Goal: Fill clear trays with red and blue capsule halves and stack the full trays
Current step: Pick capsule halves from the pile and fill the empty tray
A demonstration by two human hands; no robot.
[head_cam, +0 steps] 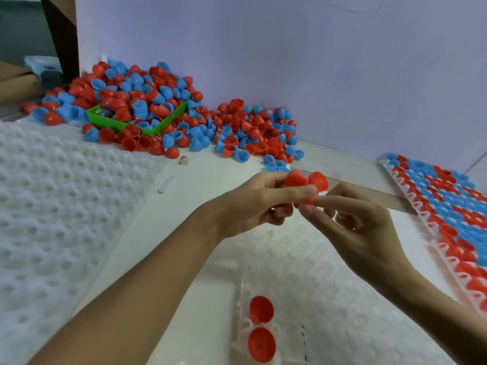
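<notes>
white worktop [210, 180] carrying clear tray [329, 299]; both hands, left hand [253, 204] and right hand [350, 219], pinching red capsule halves [307, 181] directly above tray's empty far pockets.

A pale lilac-white wall [290, 61] rose straight behind the white worktable [210, 177], evenly lit, while a brown cardboard panel [63, 30] leaned at the far left corner.

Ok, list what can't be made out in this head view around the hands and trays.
- Red capsule halves held between the left hand and right hand: their count, since the fingers cover some.
- Tray being filled: its near end, cut by the bottom edge.
- Full tray: its far side, cut by the right edge.
- Green bin: its contents, buried under the pile.
</notes>
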